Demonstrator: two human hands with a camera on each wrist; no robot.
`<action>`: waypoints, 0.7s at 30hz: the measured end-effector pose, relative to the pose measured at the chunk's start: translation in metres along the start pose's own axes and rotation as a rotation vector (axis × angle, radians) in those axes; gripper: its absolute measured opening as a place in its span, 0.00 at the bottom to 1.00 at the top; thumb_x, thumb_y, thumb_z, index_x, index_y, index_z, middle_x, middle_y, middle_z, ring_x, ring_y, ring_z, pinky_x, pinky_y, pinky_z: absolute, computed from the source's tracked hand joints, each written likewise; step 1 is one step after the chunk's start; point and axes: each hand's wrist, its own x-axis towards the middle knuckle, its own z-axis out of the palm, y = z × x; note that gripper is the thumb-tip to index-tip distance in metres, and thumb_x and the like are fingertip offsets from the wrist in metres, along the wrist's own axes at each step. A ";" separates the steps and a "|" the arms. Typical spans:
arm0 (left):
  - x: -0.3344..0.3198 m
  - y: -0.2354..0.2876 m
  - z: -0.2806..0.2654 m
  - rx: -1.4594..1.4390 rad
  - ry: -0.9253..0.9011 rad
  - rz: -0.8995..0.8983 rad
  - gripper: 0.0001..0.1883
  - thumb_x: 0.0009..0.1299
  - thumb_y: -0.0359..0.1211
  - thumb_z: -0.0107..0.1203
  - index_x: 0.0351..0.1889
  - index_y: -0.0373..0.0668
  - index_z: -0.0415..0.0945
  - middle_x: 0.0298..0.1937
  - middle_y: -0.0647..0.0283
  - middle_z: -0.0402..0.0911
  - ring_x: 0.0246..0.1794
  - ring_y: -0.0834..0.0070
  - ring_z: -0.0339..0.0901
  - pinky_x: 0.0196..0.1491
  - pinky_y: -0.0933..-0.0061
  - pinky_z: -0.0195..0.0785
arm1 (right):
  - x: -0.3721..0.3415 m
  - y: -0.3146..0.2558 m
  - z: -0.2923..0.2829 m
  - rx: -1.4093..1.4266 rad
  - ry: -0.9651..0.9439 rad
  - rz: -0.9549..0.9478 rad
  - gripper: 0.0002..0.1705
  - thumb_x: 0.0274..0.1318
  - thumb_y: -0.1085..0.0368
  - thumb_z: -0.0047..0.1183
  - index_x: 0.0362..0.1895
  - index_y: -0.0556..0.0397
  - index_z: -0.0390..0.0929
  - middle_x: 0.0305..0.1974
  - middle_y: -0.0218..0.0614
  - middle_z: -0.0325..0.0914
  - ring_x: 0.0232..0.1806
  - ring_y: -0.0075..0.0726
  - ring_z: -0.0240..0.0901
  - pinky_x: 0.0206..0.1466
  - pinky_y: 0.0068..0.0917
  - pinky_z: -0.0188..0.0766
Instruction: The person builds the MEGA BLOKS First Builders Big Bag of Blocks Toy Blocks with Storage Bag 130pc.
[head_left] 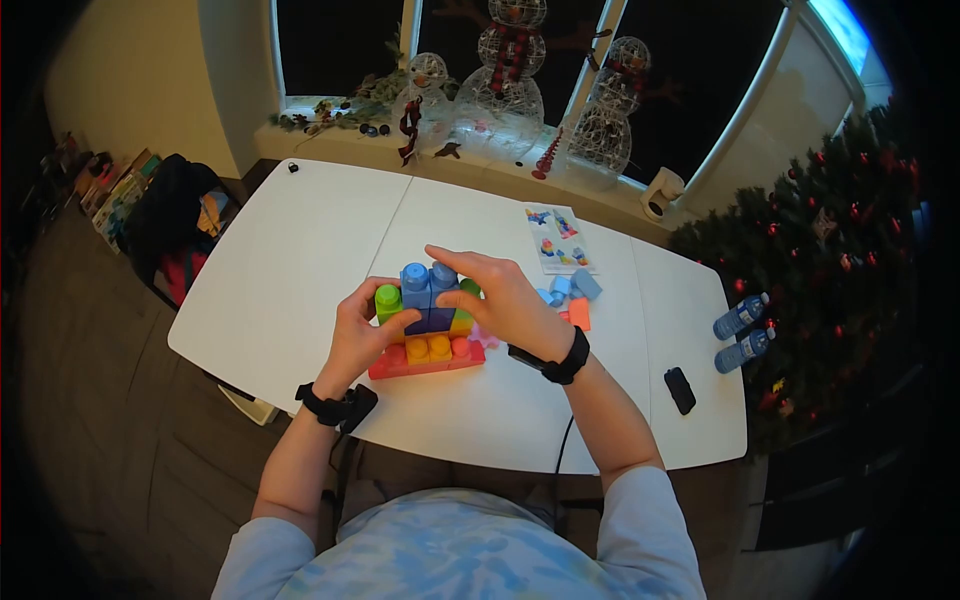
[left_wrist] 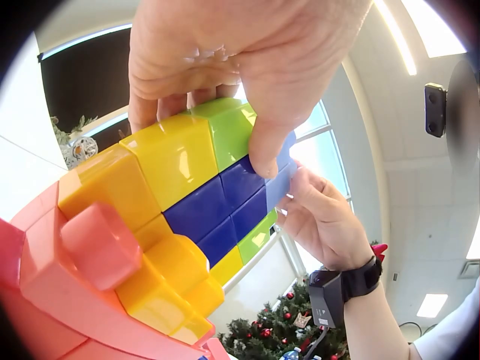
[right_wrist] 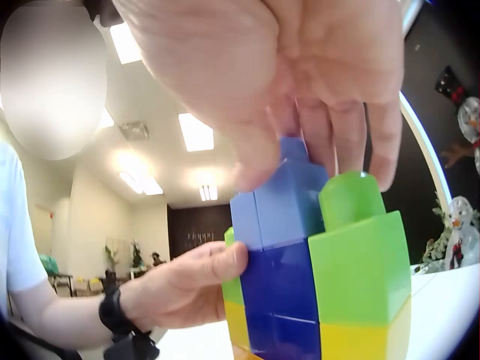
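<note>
Two black wrist straps [head_left: 573, 362], one per wrist. Left hand [head_left: 358, 330] grips left side of one block tower [head_left: 417, 298], thumb on front, fingers behind. Right hand [head_left: 510, 305] grasps tower's top right, thumb on light blue, fingers behind. Tower stands on white table [head_left: 300, 260]: two light blue studs on top, one green stud each side; lower front step has four studs, two yellow between two coral. One pink piece [head_left: 484, 337] just right of tower. Farther right: one coral block [head_left: 579, 314], several light blue blocks [head_left: 586, 284], exact count unclear. Well right of tower: one black phone [head_left: 679, 390], two water bottles [head_left: 741, 316], labels unreadable. Beyond tower, to right: one picture sheet [head_left: 560, 240], text too small. Past tower: three wire snowmen [head_left: 500, 90]. Far right of tower: one decorated tree [head_left: 800, 240]. Room wall behind tower in right wrist view: "Happy" lettering [right_wrist: 201, 235], rest blurred.
</note>
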 end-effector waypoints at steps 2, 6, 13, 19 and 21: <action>0.001 0.000 0.000 0.000 0.000 0.006 0.19 0.68 0.27 0.71 0.55 0.37 0.77 0.45 0.65 0.85 0.46 0.80 0.82 0.53 0.74 0.77 | 0.000 0.007 -0.018 0.020 0.105 -0.091 0.30 0.63 0.66 0.63 0.69 0.51 0.74 0.57 0.46 0.82 0.56 0.52 0.81 0.59 0.37 0.78; -0.001 -0.002 -0.001 0.004 0.004 0.014 0.19 0.68 0.27 0.71 0.54 0.37 0.77 0.45 0.65 0.85 0.46 0.79 0.82 0.53 0.74 0.77 | 0.000 0.055 -0.074 0.203 0.409 0.209 0.27 0.63 0.63 0.64 0.65 0.54 0.78 0.57 0.43 0.83 0.61 0.43 0.79 0.57 0.38 0.78; 0.001 -0.001 -0.001 0.006 -0.001 -0.017 0.19 0.68 0.27 0.71 0.54 0.37 0.77 0.45 0.65 0.85 0.46 0.80 0.82 0.53 0.74 0.77 | -0.056 0.162 -0.049 -0.467 -0.126 0.490 0.32 0.51 0.52 0.70 0.59 0.51 0.82 0.53 0.47 0.84 0.61 0.56 0.76 0.67 0.44 0.71; 0.001 -0.006 -0.002 0.017 -0.003 0.010 0.19 0.68 0.27 0.71 0.54 0.37 0.77 0.45 0.64 0.85 0.46 0.79 0.82 0.54 0.74 0.76 | -0.070 0.173 -0.002 -0.581 -0.303 0.568 0.37 0.43 0.54 0.74 0.59 0.53 0.81 0.55 0.50 0.81 0.60 0.56 0.76 0.65 0.45 0.74; 0.000 -0.002 -0.001 -0.003 -0.010 -0.013 0.19 0.68 0.27 0.71 0.55 0.37 0.77 0.45 0.65 0.85 0.47 0.79 0.82 0.54 0.74 0.76 | -0.070 0.180 0.000 -0.549 -0.275 0.536 0.37 0.44 0.55 0.75 0.60 0.52 0.81 0.55 0.49 0.81 0.60 0.54 0.77 0.63 0.44 0.76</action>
